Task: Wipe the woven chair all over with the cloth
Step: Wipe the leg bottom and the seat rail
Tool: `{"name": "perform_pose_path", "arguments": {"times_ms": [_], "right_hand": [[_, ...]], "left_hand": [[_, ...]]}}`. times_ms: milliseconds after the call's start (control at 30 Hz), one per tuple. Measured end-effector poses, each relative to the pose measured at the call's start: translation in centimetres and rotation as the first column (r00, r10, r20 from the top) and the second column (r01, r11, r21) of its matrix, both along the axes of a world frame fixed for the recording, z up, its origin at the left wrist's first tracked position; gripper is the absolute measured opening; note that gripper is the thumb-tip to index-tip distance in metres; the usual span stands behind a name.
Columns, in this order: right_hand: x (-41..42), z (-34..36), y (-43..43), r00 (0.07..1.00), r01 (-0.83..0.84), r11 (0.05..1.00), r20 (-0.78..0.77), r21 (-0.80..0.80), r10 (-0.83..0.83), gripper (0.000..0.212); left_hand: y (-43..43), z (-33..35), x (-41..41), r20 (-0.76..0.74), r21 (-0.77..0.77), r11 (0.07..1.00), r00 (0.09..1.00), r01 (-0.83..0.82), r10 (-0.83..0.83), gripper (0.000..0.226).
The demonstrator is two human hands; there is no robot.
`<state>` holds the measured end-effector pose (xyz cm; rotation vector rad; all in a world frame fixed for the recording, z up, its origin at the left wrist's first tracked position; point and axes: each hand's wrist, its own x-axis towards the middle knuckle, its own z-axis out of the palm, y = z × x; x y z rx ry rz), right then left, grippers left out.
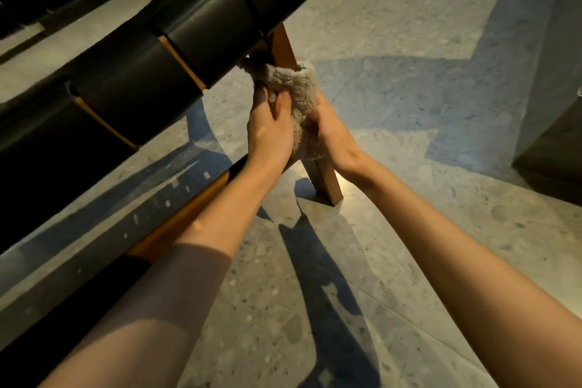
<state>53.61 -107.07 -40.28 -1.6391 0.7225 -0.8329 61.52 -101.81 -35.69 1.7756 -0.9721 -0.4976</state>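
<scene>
The woven chair (176,50) fills the upper left, with wide dark straps wrapped over a light wooden frame. One wooden leg (326,181) slants down to the floor at the centre. A fluffy beige cloth (296,88) is wrapped around the upper part of that leg. My left hand (271,126) grips the cloth from the left, fingers curled over it. From the right, my right hand (330,132) clasps the same cloth, its fingers hidden behind the fabric. Both hands sit just under the seat edge.
Speckled grey stone floor (393,246) spreads around the chair, crossed by long shadows. A lower wooden rail (176,224) of the chair runs under my left forearm. A dark block or cabinet base (554,148) stands at the right edge.
</scene>
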Motion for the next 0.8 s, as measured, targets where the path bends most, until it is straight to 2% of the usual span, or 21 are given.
{"name": "perform_pose_path", "arguments": {"times_ms": [100, 200, 300, 400, 467, 567, 633, 700, 800], "right_hand": [[0.8, 3.2, -0.5, 0.999, -0.016, 0.998, 0.047, -0.059, 0.019, 0.041], [1.8, 5.7, -1.1, 0.993, -0.023, 0.994, 0.116, -0.111, 0.036, 0.037], [2.1, 5.5, -1.1, 0.993, -0.005, 0.996, 0.114, -0.09, 0.016, 0.037], [1.5, 3.0, -0.4, 0.995, 0.056, 0.998, 0.079, -0.026, -0.053, 0.034], [0.2, 0.4, 0.3, 0.998, 0.038, 0.999, 0.057, 0.014, -0.039, 0.031], [-2.2, -3.4, 1.5, 0.998, 0.02, 1.0, -0.057, 0.006, -0.02, 0.025], [-3.3, -4.9, 2.2, 0.995, 0.051, 0.998, -0.082, 0.038, -0.048, 0.023], [-4.2, -5.7, 2.5, 0.992, 0.073, 0.997, -0.11, 0.039, -0.068, 0.028], [-5.7, -6.9, 2.9, 0.99, 0.072, 0.997, -0.127, 0.034, -0.067, 0.034]], "left_hand": [[-0.6, 1.5, -0.3, -0.097, -0.023, 0.998, 0.994, -0.059, 0.057, 0.044], [-1.5, 2.7, 0.6, -0.101, -0.046, 0.988, 0.985, -0.145, 0.14, 0.019], [-1.8, 2.3, 0.6, -0.122, -0.083, 0.985, 0.982, -0.152, 0.141, 0.012], [-1.4, 0.6, -0.9, -0.01, -0.177, 0.978, 0.994, -0.108, 0.108, 0.039], [-0.6, -1.3, -2.2, 0.056, -0.19, 0.98, 0.995, -0.065, 0.077, 0.05], [1.0, -4.4, -3.7, 0.173, -0.233, 0.972, 0.985, 0.014, 0.027, 0.062], [1.9, -6.3, -4.5, 0.135, -0.228, 0.971, 0.99, 0.066, -0.035, 0.061], [3.4, -8.5, -5.3, 0.08, -0.147, 0.982, 0.991, 0.117, -0.106, 0.058], [5.3, -11.1, -6.1, 0.081, -0.05, 0.993, 0.992, 0.104, -0.099, 0.062]]}}
